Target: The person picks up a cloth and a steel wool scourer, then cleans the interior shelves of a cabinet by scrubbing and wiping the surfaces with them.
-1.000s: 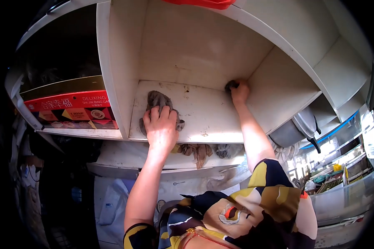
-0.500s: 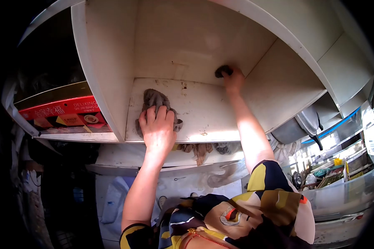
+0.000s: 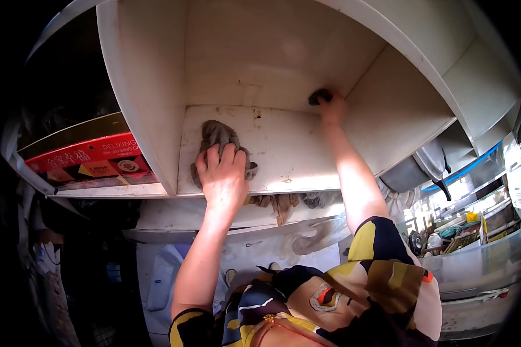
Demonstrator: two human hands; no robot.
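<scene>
Inside a white cabinet compartment (image 3: 272, 150), my left hand (image 3: 223, 176) presses on a crumpled grey cloth (image 3: 219, 134) lying on the compartment floor at the left, its fingers curled over the cloth. Farther back on the right, my right hand (image 3: 332, 109) pinches a dark scouring pad (image 3: 318, 96) against the back wall, close to the right corner. Dark specks and stains mark the floor and the lower back wall between the two hands.
A red box (image 3: 90, 159) occupies the left compartment. Below hang brown cloths (image 3: 281, 206) on a lower shelf. To the right are a metal pot (image 3: 408, 173) and a clear bin (image 3: 480, 260) full of odds and ends.
My right hand and the dark pad have moved up along the back wall since a second ago, then slightly right. My left hand stays on the grey cloth. The view has shifted a little.
</scene>
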